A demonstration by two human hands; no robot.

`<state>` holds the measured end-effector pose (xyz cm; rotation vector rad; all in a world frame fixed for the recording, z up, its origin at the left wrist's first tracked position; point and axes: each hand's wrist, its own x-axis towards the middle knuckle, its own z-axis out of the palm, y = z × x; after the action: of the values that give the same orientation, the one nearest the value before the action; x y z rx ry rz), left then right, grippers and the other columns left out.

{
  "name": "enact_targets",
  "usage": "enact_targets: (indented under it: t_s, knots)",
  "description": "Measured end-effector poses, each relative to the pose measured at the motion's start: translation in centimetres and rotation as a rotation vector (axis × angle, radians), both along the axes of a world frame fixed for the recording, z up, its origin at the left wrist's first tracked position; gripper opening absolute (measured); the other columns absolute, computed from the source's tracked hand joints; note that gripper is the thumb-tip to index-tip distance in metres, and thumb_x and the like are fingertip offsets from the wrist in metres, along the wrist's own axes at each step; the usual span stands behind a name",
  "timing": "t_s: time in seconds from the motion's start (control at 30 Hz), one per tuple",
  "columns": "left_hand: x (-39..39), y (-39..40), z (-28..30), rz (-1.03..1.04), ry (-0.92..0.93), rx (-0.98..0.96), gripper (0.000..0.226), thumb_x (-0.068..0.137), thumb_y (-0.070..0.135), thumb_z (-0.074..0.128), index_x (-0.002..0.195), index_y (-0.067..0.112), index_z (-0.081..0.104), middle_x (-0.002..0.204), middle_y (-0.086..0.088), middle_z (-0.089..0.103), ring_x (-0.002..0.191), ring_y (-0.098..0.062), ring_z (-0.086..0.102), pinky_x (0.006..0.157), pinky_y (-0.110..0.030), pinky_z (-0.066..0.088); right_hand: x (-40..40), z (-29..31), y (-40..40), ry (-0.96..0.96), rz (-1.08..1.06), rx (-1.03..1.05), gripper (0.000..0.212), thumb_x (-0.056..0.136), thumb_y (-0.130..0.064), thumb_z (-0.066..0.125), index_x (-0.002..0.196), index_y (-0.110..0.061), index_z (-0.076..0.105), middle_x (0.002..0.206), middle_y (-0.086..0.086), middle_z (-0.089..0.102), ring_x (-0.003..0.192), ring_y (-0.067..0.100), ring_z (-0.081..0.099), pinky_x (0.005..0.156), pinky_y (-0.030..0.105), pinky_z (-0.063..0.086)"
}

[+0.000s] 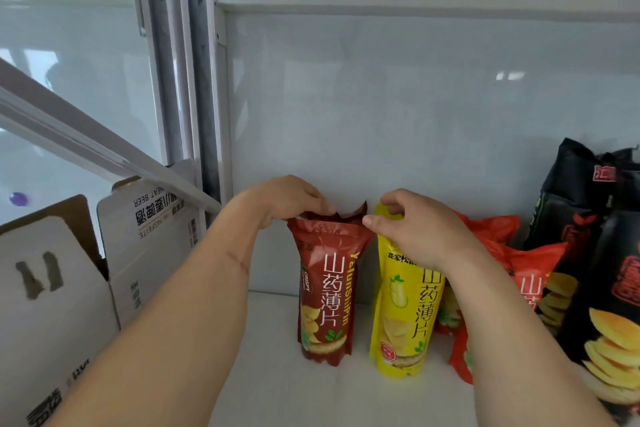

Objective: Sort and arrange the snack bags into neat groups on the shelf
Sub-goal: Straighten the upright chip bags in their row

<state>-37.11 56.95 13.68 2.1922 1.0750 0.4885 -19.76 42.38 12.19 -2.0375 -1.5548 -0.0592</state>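
Both hands, left hand [287, 199] and right hand [412, 222], apparently pinch the dark red bag [325, 291] by its top; best kept upright, set just beside the yellow bag [403, 315].

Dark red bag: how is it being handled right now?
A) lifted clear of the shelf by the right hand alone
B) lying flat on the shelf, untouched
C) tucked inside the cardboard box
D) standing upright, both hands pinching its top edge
D: the dark red bag stands upright on the shelf, with the left hand and right hand pinching its top corners.
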Motion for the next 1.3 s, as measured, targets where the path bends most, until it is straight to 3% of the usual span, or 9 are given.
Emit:
enact_targets:
  t_s: [0.27,0.43,0.6,0.73,0.83,0.93,1.0,1.17,1.3]
  knots:
    - [0.3,1.3,0.5,-0.046,0.049,0.017,0.017,0.095,0.029,0.069,0.108,0.019,0.075,0.111,0.0,0.072,0.105,-0.019,0.066,0.098,-0.037,0.055,0.0,-0.2,-0.3,0.009,-0.001,0.009,0.061,0.088,-0.061,0.055,0.137,-0.025,0.05,0.139,-0.004,0.056,0.125,0.018,0.053,0.102,0.035,0.043]
    - [0.0,1.9,0.5,-0.062,0.004,0.0,0.016,0.097,0.02,0.065,0.11,0.017,0.074,0.111,-0.003,0.072,0.105,-0.018,0.066,0.085,-0.028,0.056,-0.2,-0.1,-0.4,0.016,0.01,0.011,0.061,0.088,-0.062,0.054,0.137,-0.026,0.05,0.139,-0.004,0.056,0.125,0.017,0.053,0.101,0.034,0.043]
    - [-0.2,2.2,0.0,-0.055,-0.03,-0.034,0.014,0.099,0.016,0.062,0.108,0.018,0.072,0.11,-0.003,0.071,0.108,-0.021,0.065,0.094,-0.036,0.055,-0.2,0.0,-0.6,0.006,0.003,0.005,0.06,0.089,-0.062,0.052,0.138,-0.027,0.049,0.139,-0.005,0.055,0.126,0.017,0.053,0.102,0.036,0.042]
    - [-0.7,1.8,-0.4,-0.026,-0.092,-0.066,0.013,0.101,0.023,0.059,0.109,0.022,0.069,0.112,-0.002,0.07,0.104,-0.018,0.065,0.085,-0.029,0.056,-0.4,-0.1,-1.0,-0.012,-0.012,0.054,0.058,0.09,-0.06,0.052,0.138,-0.026,0.049,0.142,-0.005,0.053,0.129,0.018,0.049,0.107,0.039,0.039]
    - [-1.0,1.0,-1.1,0.039,-0.34,-0.136,0.026,0.101,0.033,0.058,0.121,0.018,0.066,0.114,-0.004,0.07,0.099,-0.014,0.065,0.073,-0.02,0.055,-0.9,-1.1,-1.7,0.018,-0.051,0.284,0.055,0.091,-0.053,0.057,0.138,-0.025,0.05,0.143,-0.002,0.049,0.133,0.019,0.042,0.111,0.039,0.034]
    - [-1.5,-0.7,-2.7,0.202,-0.648,-0.088,0.041,0.101,0.045,0.054,0.132,0.019,0.059,0.125,0.0,0.066,0.113,-0.018,0.061,0.097,-0.032,0.051,-2.2,-3.7,-3.1,0.079,-0.13,0.666,0.057,0.089,-0.041,0.066,0.138,-0.017,0.049,0.145,0.004,0.045,0.136,0.02,0.035,0.114,0.038,0.03]
    - [-1.8,-2.8,-4.2,0.309,-0.787,0.005,0.05,0.1,0.052,0.051,0.142,0.023,0.051,0.131,0.009,0.057,0.12,-0.011,0.052,0.1,-0.03,0.042,-3.1,-6.2,-4.0,0.158,-0.193,0.774,0.065,0.086,-0.039,0.069,0.141,-0.015,0.044,0.149,0.005,0.039,0.14,0.02,0.029,0.114,0.032,0.025]
    - [-1.9,-7.1,-9.0,0.297,-0.69,0.125,0.086,0.074,0.071,0.057,0.15,0.036,0.035,0.157,0.008,0.036,0.14,-0.014,0.037,0.106,-0.035,0.036,-4.0,-11.6,-4.3,0.252,-0.329,0.689,0.096,0.077,-0.045,0.075,0.152,-0.017,0.022,0.158,0.006,0.022,0.146,0.021,0.018,0.118,0.039,0.023]
    - [-1.5,-7.8,-11.3,0.229,-0.593,0.124,0.107,0.07,0.06,0.078,0.156,0.037,0.019,0.158,0.01,0.031,0.138,-0.012,0.038,0.108,-0.037,0.04,-4.0,-12.8,-3.5,0.266,-0.376,0.628,0.11,0.072,-0.047,0.079,0.154,-0.019,0.012,0.158,0.007,0.022,0.146,0.024,0.022,0.113,0.046,0.034]
